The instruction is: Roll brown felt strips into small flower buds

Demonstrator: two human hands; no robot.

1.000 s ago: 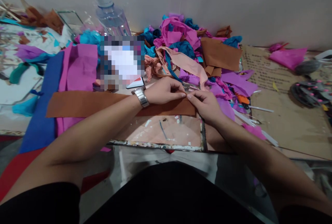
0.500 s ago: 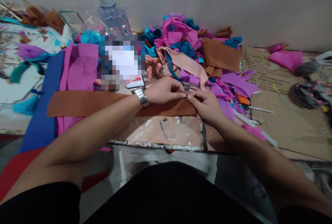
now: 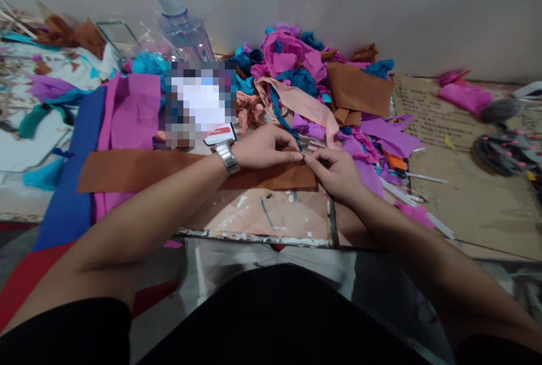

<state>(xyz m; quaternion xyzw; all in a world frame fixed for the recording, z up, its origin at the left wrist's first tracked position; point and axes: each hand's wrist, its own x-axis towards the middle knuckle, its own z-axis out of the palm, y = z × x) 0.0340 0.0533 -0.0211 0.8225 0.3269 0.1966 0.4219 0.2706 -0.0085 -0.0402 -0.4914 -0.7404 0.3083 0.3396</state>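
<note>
A long brown strip [image 3: 271,180], paper or cloth, lies across the table in front of me. Its left end rests over pink sheets [image 3: 134,111]. My left hand [image 3: 269,149], with a metal watch on the wrist, pinches the strip's upper edge near its right end. Right beside it, thumb tip almost touching, my right hand [image 3: 334,170] pinches the same edge. The fingertips hide the pinched bit. Just behind my hands lies a metal tool [image 3: 311,142], partly covered. A phone-like object [image 3: 219,134] sits by the watch.
A heap of crumpled pink, blue and peach strips [image 3: 296,71] rises behind my hands. A clear bottle [image 3: 186,32] stands at the back left. Cardboard [image 3: 457,196] covers the right side, with a dark round pincushion-like thing [image 3: 499,153] on it. A blue sheet [image 3: 70,167] hangs over the front edge.
Both hands stay pinched at nearly the same spot on the brown strip. The strip's right end has shifted slightly left. The view has tilted a little.
</note>
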